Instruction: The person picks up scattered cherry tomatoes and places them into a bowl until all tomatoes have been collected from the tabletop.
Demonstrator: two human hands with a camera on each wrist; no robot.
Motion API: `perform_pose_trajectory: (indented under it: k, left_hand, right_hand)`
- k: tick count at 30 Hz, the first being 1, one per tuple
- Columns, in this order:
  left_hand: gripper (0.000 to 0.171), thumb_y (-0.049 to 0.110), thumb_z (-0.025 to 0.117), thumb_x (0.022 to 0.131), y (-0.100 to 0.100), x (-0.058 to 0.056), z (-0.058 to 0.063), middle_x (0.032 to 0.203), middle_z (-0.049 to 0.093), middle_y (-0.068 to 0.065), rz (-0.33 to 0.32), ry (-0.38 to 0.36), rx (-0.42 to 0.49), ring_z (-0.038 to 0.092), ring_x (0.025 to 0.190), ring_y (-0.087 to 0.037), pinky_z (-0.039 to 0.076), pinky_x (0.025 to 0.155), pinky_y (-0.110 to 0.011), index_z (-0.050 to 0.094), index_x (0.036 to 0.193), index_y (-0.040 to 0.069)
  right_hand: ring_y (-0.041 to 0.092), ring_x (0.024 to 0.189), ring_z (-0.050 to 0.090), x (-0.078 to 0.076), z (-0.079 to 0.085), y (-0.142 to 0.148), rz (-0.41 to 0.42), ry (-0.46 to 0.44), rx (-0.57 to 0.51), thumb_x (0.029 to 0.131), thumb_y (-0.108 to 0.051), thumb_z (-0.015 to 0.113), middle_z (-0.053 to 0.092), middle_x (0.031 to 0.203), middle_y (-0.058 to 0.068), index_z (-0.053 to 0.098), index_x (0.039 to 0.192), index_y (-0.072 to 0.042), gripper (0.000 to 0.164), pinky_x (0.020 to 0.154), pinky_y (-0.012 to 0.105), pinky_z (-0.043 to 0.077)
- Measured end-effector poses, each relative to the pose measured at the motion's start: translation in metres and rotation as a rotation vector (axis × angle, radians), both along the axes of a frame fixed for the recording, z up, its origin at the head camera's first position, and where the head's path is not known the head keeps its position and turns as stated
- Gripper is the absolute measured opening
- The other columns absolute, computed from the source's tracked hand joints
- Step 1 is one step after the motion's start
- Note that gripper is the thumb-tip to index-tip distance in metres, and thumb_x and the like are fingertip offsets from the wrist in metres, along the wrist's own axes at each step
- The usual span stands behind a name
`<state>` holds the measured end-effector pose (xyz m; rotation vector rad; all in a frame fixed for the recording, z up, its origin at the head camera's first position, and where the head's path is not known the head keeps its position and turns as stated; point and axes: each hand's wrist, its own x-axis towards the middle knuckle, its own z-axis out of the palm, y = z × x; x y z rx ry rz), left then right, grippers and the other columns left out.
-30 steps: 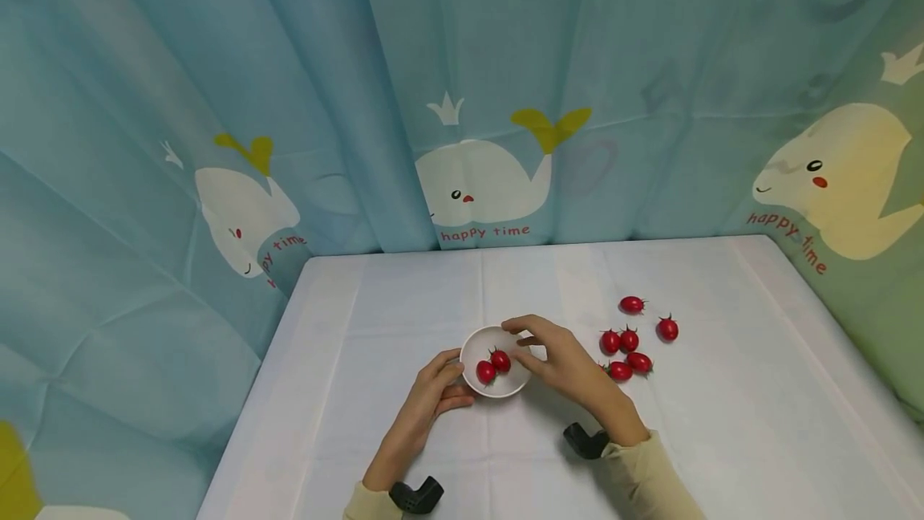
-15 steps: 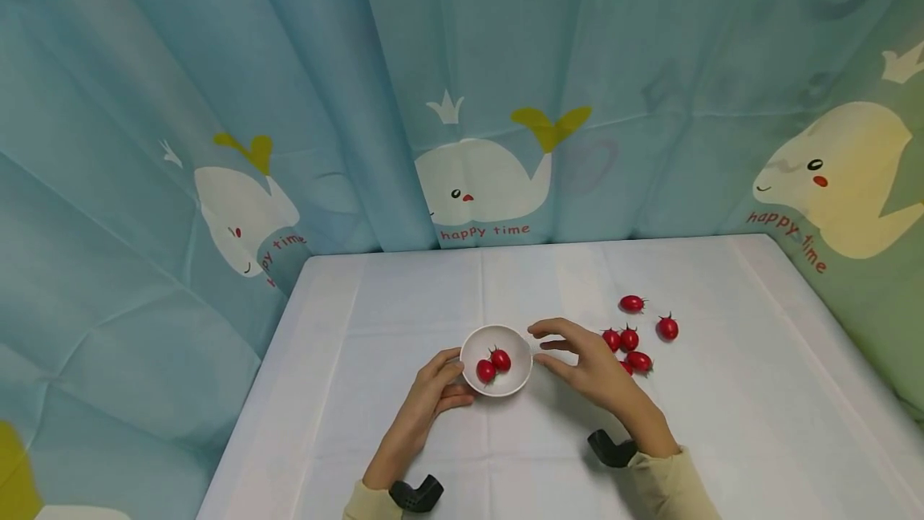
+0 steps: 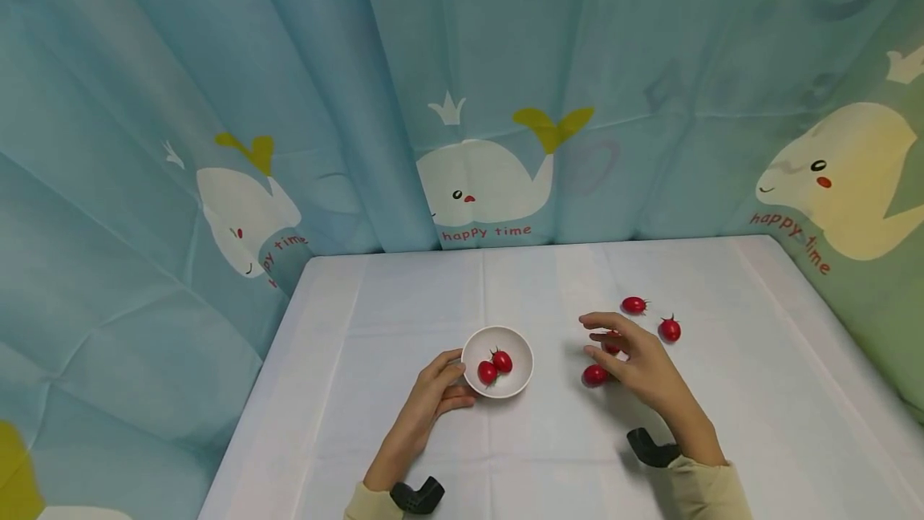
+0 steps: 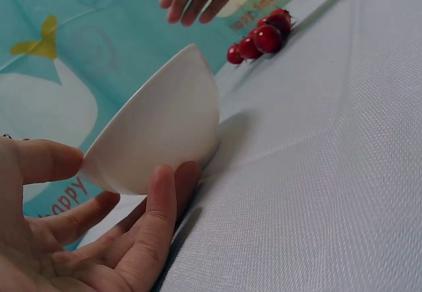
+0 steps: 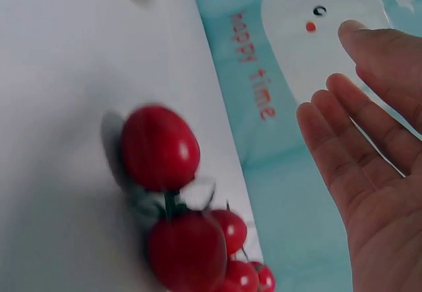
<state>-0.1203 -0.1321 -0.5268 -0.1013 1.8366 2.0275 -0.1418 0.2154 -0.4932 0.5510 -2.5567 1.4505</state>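
A small white bowl [image 3: 472, 380] stands on the table with two cherry tomatoes [image 3: 487, 373] inside. My left hand [image 3: 428, 401] grips its left side; in the left wrist view the thumb [image 4: 56, 161] is at the rim and other fingers are low against the wall. My right hand [image 3: 638, 359] hovers over the loose cherry tomatoes [image 3: 595, 375] right of the bowl, holding nothing. In the right wrist view its fingers are loosely extended, apart from the red cherry tomatoes [image 5: 160, 148]. The hand hides part of this group in the head view.
Beyond the right hand lie two more cherry tomatoes, one at the back [image 3: 634, 306] and one further right [image 3: 670, 330]. A white cloth covers the table [image 3: 404, 295]. Blue curtain [image 3: 346, 103] with whale prints hangs behind it and at the sides.
My right hand has moved right, away from the bowl's rim to above the loose tomatoes. The left hand, the bowl and its two tomatoes have stayed put.
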Motion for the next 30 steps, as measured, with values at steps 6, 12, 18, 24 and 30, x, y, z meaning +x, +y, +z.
perform_pose_trajectory:
  k: [6, 12, 18, 24, 30]
  left_hand:
    - [0.056, 0.033, 0.057, 0.107, 0.0, -0.001, 0.0, 0.132, 0.066, -0.02, 0.005, -0.002, -0.009, 0.072, 0.091, -0.011, 0.064, 0.083, -0.025, 0.047, 0.153, 0.003]
    - [0.057, 0.034, 0.056, 0.107, 0.0, 0.0, 0.001, 0.132, 0.065, -0.02, 0.008, 0.002, -0.016, 0.071, 0.091, -0.011, 0.064, 0.083, -0.024, 0.046, 0.153, 0.002]
    - [0.051, 0.028, 0.057, 0.107, 0.002, 0.0, 0.002, 0.13, 0.067, -0.021, 0.024, 0.02, -0.031, 0.07, 0.089, -0.012, 0.064, 0.081, -0.024, 0.048, 0.151, 0.002]
    - [0.047, 0.018, 0.057, 0.106, 0.007, -0.001, 0.004, 0.137, 0.064, -0.027, 0.078, 0.103, -0.083, 0.071, 0.099, -0.014, 0.065, 0.088, -0.032, 0.05, 0.149, -0.001]
    - [0.048, 0.018, 0.057, 0.106, 0.007, 0.0, 0.004, 0.144, 0.06, -0.027, 0.082, 0.129, -0.108, 0.071, 0.108, -0.019, 0.064, 0.092, -0.032, 0.05, 0.15, 0.0]
  right_hand:
    - [0.003, 0.112, 0.071, -0.002, -0.004, 0.021, -0.067, -0.053, -0.011, 0.093, -0.005, 0.078, 0.067, 0.13, 0.017, 0.064, 0.136, -0.018, 0.047, 0.092, 0.006, 0.053]
    - [-0.009, 0.113, 0.063, -0.002, -0.006, 0.041, -0.143, -0.031, 0.035, 0.094, -0.007, 0.077, 0.065, 0.138, 0.013, 0.063, 0.139, -0.015, 0.047, 0.096, 0.001, 0.047]
    - [-0.017, 0.11, 0.057, -0.001, -0.005, 0.059, -0.238, -0.043, 0.078, 0.097, -0.013, 0.076, 0.064, 0.141, 0.014, 0.06, 0.141, -0.012, 0.047, 0.093, -0.004, 0.042]
    - [-0.017, 0.11, 0.054, -0.003, -0.009, 0.082, -0.327, -0.077, 0.098, 0.099, -0.02, 0.074, 0.062, 0.139, 0.019, 0.061, 0.141, -0.011, 0.045, 0.088, -0.007, 0.041]
    - [0.039, 0.128, 0.061, -0.005, -0.016, 0.098, -0.398, -0.134, 0.16, 0.101, -0.033, 0.071, 0.06, 0.146, 0.021, 0.059, 0.144, -0.011, 0.05, 0.094, -0.001, 0.042]
